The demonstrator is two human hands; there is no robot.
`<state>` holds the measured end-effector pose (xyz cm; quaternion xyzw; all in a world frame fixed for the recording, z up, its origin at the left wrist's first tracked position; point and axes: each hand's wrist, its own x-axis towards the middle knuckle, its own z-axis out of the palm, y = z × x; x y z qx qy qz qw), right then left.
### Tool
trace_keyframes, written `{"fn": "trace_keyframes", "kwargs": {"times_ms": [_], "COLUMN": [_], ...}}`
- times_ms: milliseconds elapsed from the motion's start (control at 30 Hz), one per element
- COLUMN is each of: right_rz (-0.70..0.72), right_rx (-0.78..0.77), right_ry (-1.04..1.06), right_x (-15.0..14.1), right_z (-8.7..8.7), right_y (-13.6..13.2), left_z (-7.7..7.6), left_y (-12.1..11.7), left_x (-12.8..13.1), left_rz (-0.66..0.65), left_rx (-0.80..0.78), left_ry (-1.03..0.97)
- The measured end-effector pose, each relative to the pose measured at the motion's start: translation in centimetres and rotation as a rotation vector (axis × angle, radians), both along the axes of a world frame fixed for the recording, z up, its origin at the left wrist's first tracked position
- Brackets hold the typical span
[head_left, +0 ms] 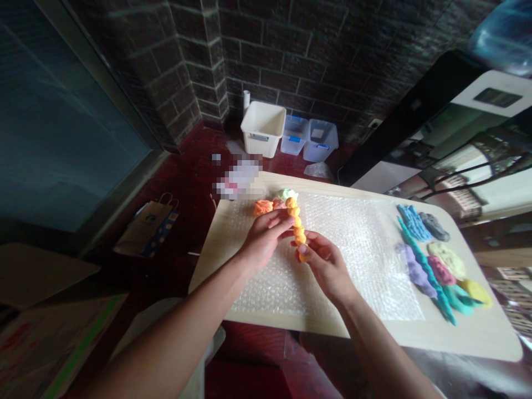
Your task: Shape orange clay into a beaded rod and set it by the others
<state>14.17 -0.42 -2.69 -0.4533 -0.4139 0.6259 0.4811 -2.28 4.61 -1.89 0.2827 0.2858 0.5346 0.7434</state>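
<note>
Holding a lumpy yellow-orange strip above the table

I can see its rounded, crinkled knobs running in a row. The left hand holds it higher up; the right hand pinches its lower end. Bubble wrap covers much of the tabletop, coloured lumps lie towards the right, and bins stand by dark bricks.

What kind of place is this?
Indoors, possibly a home or small workshop room with a craft spot: the left hand and right hand hold a yellow-orange clay-like strand over a table, and storage bins stand near a dark brick wall.
</note>
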Motion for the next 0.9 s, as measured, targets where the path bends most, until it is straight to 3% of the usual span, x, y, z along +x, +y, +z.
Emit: {"fn": "trace_keyframes", "kwargs": {"times_ms": [367, 700, 900], "right_rz": [-0.168, -0.188, -0.175], "right_rx": [0.077, 0.083, 0.076], "right_ry": [-0.067, -0.054, -0.06], "right_x": [-0.9, -0.9, -0.8], "right_z": [0.2, 0.7, 1.1], "right_y": [-0.1, 0.0, -0.1], "left_z": [-0.7, -0.4, -0.1], "left_y": [-0.8, -1.2, -1.2], "left_x": [1.0, 1.2, 0.8], "left_rz": [0.042, 0.046, -0.039], "left_rx": [0.067, 0.054, 0.046], "left_ry": [0.081, 0.14, 0.095]}}
